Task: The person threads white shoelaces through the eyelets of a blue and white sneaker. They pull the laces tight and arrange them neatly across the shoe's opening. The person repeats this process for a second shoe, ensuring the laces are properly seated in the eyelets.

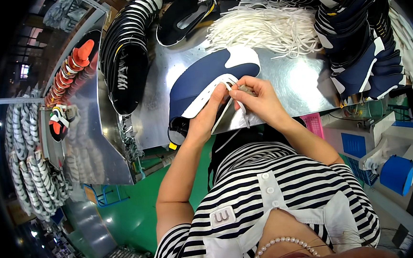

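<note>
**Both hands on the navy upper**

My left hand (pixel 205 117) is pinched shut on the white edge of the navy upper (pixel 203 79), thumb and fingers closed over the trim near its eyelet side. My right hand (pixel 257 101) is closed too, fingertips nipping the same spot from the other side, just touching the left; what thin thing it grips there, a lace end or the trim itself, I cannot tell. The upper lies flat on the steel table (pixel 299 82), at its near edge, right in front of my striped shirt (pixel 276 172).

Beyond it, a heap of white laces (pixel 266 26) spreads across the table. To its left lie a black upper (pixel 184 10) and a long stack of black-and-white uppers (pixel 126 48). Far right, navy uppers (pixel 358 37) are piled high. Off left, orange ones (pixel 75 61) sit on a shelf.
</note>
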Motion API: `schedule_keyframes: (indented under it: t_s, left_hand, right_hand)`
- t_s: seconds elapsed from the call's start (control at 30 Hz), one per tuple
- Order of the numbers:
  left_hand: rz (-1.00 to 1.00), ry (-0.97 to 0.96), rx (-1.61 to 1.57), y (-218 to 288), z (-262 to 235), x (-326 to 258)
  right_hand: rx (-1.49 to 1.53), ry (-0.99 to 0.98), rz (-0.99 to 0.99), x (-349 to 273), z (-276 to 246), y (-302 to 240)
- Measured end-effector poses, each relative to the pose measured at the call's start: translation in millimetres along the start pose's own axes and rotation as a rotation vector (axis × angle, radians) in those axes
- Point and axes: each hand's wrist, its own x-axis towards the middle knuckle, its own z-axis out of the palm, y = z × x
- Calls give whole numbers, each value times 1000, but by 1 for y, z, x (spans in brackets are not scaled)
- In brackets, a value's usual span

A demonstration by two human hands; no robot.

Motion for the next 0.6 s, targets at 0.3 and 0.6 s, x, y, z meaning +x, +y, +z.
schedule_keyframes:
  t_s: [0.3, 0.6]
  left_hand:
    - [-188, 89, -42, -5, 3, 5]
    - [-4, 33, -60, -6, 8, 5]
  right_hand:
    - [-174, 16, -11, -11, -8, -18]
    - [-346, 10, -104, -6, -19, -14]
